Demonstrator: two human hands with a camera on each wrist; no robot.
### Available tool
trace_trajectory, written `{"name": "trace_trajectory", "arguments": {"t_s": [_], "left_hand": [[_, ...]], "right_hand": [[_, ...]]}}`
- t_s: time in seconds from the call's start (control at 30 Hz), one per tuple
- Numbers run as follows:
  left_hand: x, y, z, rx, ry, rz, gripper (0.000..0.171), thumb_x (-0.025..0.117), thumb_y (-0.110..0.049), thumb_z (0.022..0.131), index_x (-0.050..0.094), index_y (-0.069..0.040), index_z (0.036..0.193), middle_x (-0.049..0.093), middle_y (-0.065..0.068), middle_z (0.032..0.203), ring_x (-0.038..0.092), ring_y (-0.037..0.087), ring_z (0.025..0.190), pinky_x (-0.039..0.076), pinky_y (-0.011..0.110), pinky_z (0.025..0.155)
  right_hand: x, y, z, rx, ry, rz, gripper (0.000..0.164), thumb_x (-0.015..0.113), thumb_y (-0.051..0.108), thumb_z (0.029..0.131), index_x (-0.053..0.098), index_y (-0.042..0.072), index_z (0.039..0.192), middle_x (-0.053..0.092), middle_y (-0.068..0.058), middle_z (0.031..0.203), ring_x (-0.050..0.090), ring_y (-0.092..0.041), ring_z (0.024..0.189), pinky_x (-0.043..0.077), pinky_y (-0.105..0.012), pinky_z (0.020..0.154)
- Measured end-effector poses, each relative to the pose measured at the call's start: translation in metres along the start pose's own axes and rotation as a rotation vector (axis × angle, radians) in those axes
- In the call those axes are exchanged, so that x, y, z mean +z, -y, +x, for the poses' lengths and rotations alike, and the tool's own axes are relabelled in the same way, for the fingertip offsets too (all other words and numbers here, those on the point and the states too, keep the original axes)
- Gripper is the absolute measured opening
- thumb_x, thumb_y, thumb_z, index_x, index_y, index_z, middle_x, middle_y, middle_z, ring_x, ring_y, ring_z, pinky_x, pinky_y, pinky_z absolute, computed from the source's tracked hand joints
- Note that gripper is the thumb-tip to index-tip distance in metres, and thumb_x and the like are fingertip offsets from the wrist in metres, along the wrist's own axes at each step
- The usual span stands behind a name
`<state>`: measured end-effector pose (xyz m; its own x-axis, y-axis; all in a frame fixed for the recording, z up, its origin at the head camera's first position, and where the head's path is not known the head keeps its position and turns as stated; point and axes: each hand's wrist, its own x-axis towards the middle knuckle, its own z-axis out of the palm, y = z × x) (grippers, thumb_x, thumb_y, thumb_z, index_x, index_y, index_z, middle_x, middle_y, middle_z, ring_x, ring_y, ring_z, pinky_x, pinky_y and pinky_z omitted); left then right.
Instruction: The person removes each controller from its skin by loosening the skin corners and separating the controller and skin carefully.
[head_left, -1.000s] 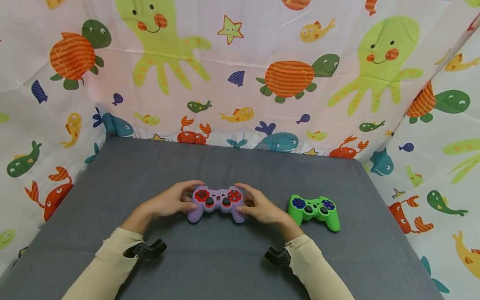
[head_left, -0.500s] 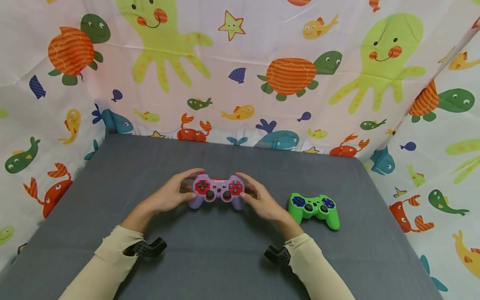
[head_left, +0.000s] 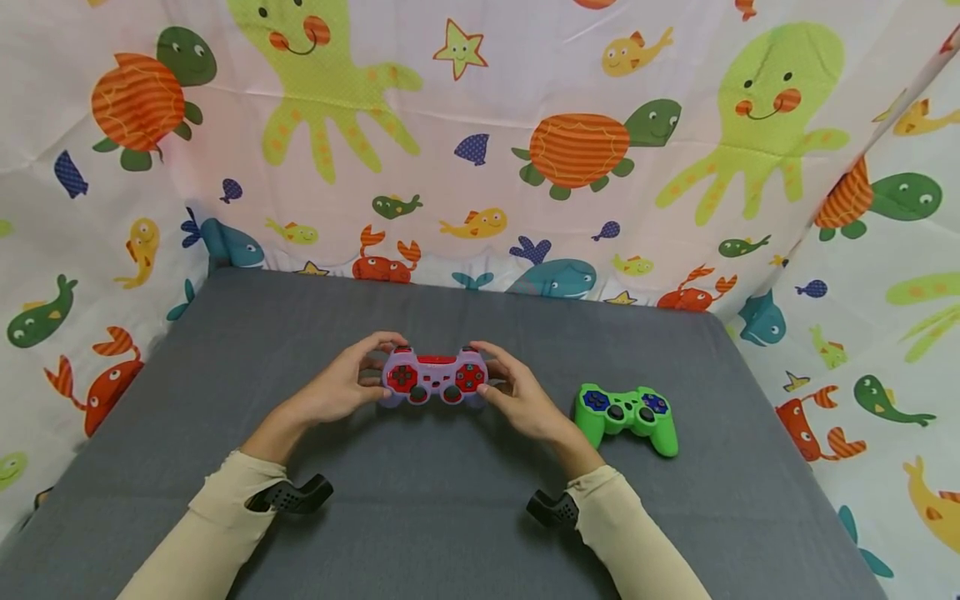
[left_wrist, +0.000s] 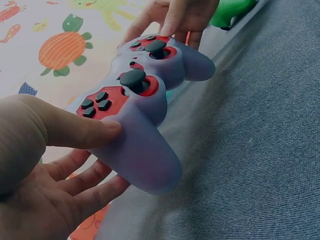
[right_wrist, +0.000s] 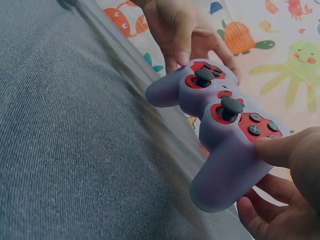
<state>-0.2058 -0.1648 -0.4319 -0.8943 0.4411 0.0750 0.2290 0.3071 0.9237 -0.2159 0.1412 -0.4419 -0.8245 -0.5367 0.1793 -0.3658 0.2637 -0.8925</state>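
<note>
A purple game controller (head_left: 435, 375) with red button panels and black thumbsticks is held up between both hands, its top edge tilted toward the camera. My left hand (head_left: 347, 382) pinches its left end, thumb on the front and fingers behind. On the opposite end my right hand (head_left: 521, 392) grips in the same way. The left wrist view shows the controller's left handle (left_wrist: 145, 155) hanging free below the thumb. In the right wrist view the right thumb lies beside the symbol buttons (right_wrist: 255, 129). A shadow falls on the cloth below.
A green game controller (head_left: 626, 417) with blue button panels lies on the grey cloth-covered table (head_left: 435, 517), just right of my right hand. A white curtain (head_left: 480, 83) printed with sea animals stands behind the table and along both sides.
Both hands have raised the purple controller and moved it slightly away. Its face has tipped, so the red top edge shows now and the handles are foreshortened. The green controller stays put.
</note>
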Motion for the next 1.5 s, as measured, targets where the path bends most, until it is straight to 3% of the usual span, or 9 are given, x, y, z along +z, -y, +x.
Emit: {"name": "trace_trajectory", "arguments": {"t_s": [0.13, 0.3, 0.5, 0.73, 0.93, 1.17, 1.37, 1.5], "left_hand": [[0.002, 0.0, 0.001, 0.016, 0.004, 0.02, 0.064, 0.067, 0.017, 0.085, 0.045, -0.011, 0.137, 0.044, 0.022, 0.137, 0.059, 0.035, 0.112, 0.055, 0.04, 0.091], [0.005, -0.002, 0.0, 0.019, -0.003, 0.093, 0.064, 0.069, 0.017, 0.083, 0.045, -0.014, 0.134, 0.045, 0.019, 0.136, 0.058, 0.037, 0.116, 0.053, 0.051, 0.097], [0.006, -0.005, -0.002, 0.074, 0.019, 0.182, 0.061, 0.07, 0.012, 0.085, 0.044, -0.014, 0.134, 0.046, 0.017, 0.134, 0.059, 0.038, 0.117, 0.052, 0.053, 0.096], [-0.004, -0.004, -0.004, 0.048, 0.099, 0.095, 0.051, 0.067, 0.002, 0.094, 0.044, -0.016, 0.136, 0.047, 0.013, 0.142, 0.054, 0.036, 0.126, 0.046, 0.058, 0.106], [-0.011, -0.005, -0.004, 0.031, 0.144, 0.027, 0.045, 0.067, -0.006, 0.096, 0.048, -0.014, 0.136, 0.05, 0.014, 0.141, 0.052, 0.037, 0.13, 0.046, 0.056, 0.107], [-0.012, -0.003, -0.006, 0.019, 0.192, 0.013, 0.05, 0.065, -0.015, 0.098, 0.046, -0.007, 0.144, 0.05, 0.017, 0.147, 0.051, 0.038, 0.133, 0.045, 0.054, 0.108], [-0.006, 0.002, -0.005, -0.023, 0.317, -0.077, 0.052, 0.058, -0.024, 0.103, 0.041, -0.022, 0.151, 0.041, 0.015, 0.157, 0.045, 0.033, 0.138, 0.04, 0.049, 0.11], [-0.002, 0.006, -0.003, -0.066, 0.337, -0.117, 0.052, 0.056, -0.029, 0.104, 0.039, -0.027, 0.154, 0.039, 0.01, 0.159, 0.045, 0.031, 0.135, 0.038, 0.05, 0.11]], "right_hand": [[-0.002, 0.0, 0.0, -0.014, 0.002, -0.038, 0.059, 0.062, 0.0, 0.098, 0.042, 0.009, 0.153, 0.064, -0.022, 0.133, 0.062, -0.036, 0.117, 0.053, -0.048, 0.093], [-0.004, 0.001, 0.0, -0.015, 0.014, -0.069, 0.058, 0.065, 0.003, 0.097, 0.044, 0.011, 0.15, 0.064, -0.021, 0.133, 0.062, -0.036, 0.118, 0.052, -0.048, 0.094], [-0.007, 0.002, 0.0, 0.002, 0.05, -0.081, 0.054, 0.065, 0.003, 0.096, 0.045, 0.014, 0.145, 0.064, -0.02, 0.13, 0.063, -0.033, 0.117, 0.054, -0.048, 0.094], [-0.01, 0.004, 0.0, 0.025, 0.081, -0.085, 0.054, 0.067, 0.009, 0.097, 0.044, 0.012, 0.146, 0.062, -0.02, 0.133, 0.063, -0.033, 0.119, 0.053, -0.048, 0.097], [-0.01, 0.004, 0.0, 0.011, 0.134, -0.093, 0.055, 0.065, 0.011, 0.099, 0.044, 0.008, 0.15, 0.062, -0.018, 0.134, 0.061, -0.032, 0.118, 0.052, -0.049, 0.095], [-0.009, 0.003, -0.001, 0.032, 0.15, -0.094, 0.051, 0.066, 0.014, 0.099, 0.049, 0.013, 0.147, 0.062, -0.013, 0.135, 0.06, -0.028, 0.119, 0.051, -0.047, 0.095], [-0.009, 0.002, -0.004, 0.029, 0.16, -0.083, 0.049, 0.066, 0.014, 0.098, 0.052, 0.016, 0.145, 0.062, -0.011, 0.135, 0.061, -0.028, 0.118, 0.052, -0.046, 0.094], [-0.01, 0.001, -0.005, 0.022, 0.171, -0.063, 0.048, 0.066, 0.014, 0.098, 0.052, 0.016, 0.144, 0.064, -0.012, 0.132, 0.061, -0.028, 0.117, 0.052, -0.047, 0.095]]}}
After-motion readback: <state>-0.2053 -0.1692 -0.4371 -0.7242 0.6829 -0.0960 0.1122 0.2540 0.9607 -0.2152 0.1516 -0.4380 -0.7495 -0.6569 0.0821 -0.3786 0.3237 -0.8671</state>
